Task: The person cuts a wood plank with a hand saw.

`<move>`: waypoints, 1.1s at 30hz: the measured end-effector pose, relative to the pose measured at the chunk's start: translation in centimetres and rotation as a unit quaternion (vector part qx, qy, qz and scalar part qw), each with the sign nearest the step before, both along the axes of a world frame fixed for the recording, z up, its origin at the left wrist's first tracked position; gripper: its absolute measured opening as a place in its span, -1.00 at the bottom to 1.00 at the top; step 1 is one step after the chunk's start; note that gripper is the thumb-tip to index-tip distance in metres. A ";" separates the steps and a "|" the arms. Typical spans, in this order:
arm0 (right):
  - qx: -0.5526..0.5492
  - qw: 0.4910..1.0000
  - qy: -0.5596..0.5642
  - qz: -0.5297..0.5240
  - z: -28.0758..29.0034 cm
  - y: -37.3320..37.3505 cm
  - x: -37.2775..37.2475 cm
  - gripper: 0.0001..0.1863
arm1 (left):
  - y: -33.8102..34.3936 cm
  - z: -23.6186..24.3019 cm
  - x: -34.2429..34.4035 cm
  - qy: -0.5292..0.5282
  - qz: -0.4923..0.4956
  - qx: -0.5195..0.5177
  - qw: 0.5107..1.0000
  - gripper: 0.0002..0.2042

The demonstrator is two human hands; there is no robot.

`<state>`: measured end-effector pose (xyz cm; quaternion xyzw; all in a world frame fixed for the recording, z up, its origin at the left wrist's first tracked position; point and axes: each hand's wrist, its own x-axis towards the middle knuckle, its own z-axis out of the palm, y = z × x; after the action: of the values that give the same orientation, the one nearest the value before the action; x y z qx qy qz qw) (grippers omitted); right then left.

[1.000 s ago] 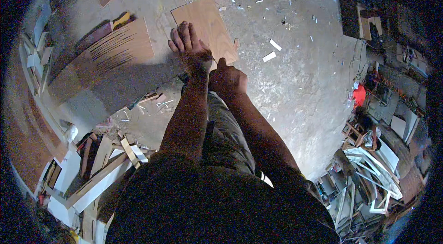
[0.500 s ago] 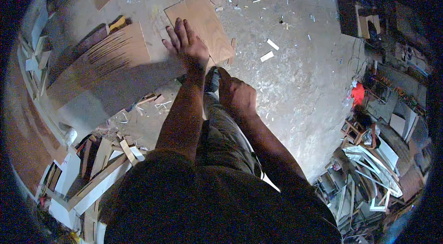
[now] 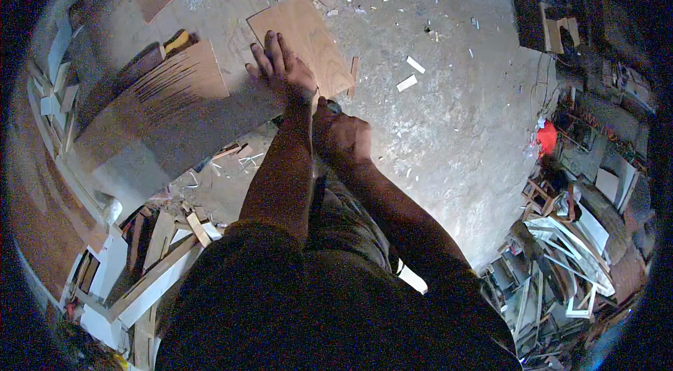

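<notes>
A light brown wooden board [image 3: 308, 31] lies at the edge of the workbench. Across its left part my left hand [image 3: 286, 73] rests flat with the fingers spread, pressing down on it. My right hand [image 3: 345, 136] is closed just below the board's near corner, close to my left wrist. Whatever it grips is hidden by the fingers and the dark shadow. A narrow wood strip [image 3: 353, 76] shows along the board's right edge.
Left on the bench lie a wide brown panel with dark slashes [image 3: 175, 80] and a yellow-handled tool [image 3: 177, 41]. Wood offcuts [image 3: 158, 238] are piled at lower left. White scraps [image 3: 406, 82] dot the concrete floor. Frames and clutter [image 3: 575, 252] stand at right.
My right hand has moved a little left, nearer to my left wrist and the board. My left hand stays flat on the board.
</notes>
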<state>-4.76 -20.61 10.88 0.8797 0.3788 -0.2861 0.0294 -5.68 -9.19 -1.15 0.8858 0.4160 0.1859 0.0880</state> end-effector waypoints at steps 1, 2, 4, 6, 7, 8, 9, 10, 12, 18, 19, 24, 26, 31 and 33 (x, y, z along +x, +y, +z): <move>-0.008 1.000 0.015 -0.001 -0.1 0.1 -0.1 -0.83 | 0.0 -0.1 0.0 -0.001 -0.003 -0.002 1.000 -0.43; -0.048 0.998 0.041 -0.002 -0.1 0.0 -0.1 -0.83 | 0.0 -0.1 0.0 0.013 0.000 0.004 1.000 -0.43; -0.023 0.999 0.039 -0.015 -0.1 -0.2 0.1 -0.82 | -0.1 -0.2 -0.1 0.029 0.003 0.007 1.000 -0.44; -0.029 0.998 0.050 -0.027 0.2 -0.5 0.5 -0.80 | -0.1 -0.1 -0.1 0.025 0.005 0.014 1.000 -0.45; -0.011 0.999 0.030 -0.022 0.4 -0.9 0.7 -0.78 | -0.1 -0.1 -0.1 0.016 0.006 0.020 1.000 -0.45; 0.020 1.000 -0.007 -0.018 0.5 -0.9 1.1 -0.76 | 0.0 0.0 -0.1 0.030 0.001 0.011 0.999 -0.46; 0.001 1.000 0.007 -0.014 0.7 -1.1 1.1 -0.70 | 0.0 0.1 -0.1 0.041 0.001 0.004 0.999 -0.47; 0.028 1.000 0.003 -0.013 0.7 -1.0 1.3 -0.70 | 0.1 0.2 0.0 0.043 -0.001 0.004 0.999 -0.47; -0.069 0.997 0.041 -0.010 0.6 -0.8 1.2 -0.67 | 0.1 0.3 0.0 0.037 -0.004 0.021 0.999 -0.49; 0.023 0.994 0.080 -0.066 0.1 -0.2 1.0 -0.64 | 0.2 0.5 0.1 0.032 0.004 0.006 0.999 -0.50; 0.000 0.993 0.090 -0.070 0.0 -0.3 1.1 -0.64 | 0.2 0.5 0.1 0.023 0.005 0.010 1.000 -0.50; 0.001 0.999 0.020 -0.026 -0.3 -0.6 1.2 -0.59 | 0.1 0.3 -0.1 0.025 0.000 -0.003 1.000 -0.50; -0.039 0.997 0.055 -0.040 -0.4 -0.5 1.2 -0.58 | 0.1 0.3 -0.2 0.011 -0.001 -0.007 1.000 -0.49; -0.091 0.993 0.070 -0.020 -0.4 -0.4 1.0 -0.53 | 0.1 0.2 -0.2 0.022 -0.006 0.012 1.000 -0.47; -0.049 0.996 0.068 -0.031 -0.3 -0.4 1.1 -0.49 | 0.1 0.2 -0.2 0.026 0.000 0.004 1.000 -0.47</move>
<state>-3.66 -21.00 10.56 0.8670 0.3380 -0.3640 0.0383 -5.89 -9.12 -0.99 0.8907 0.4176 0.1641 0.0736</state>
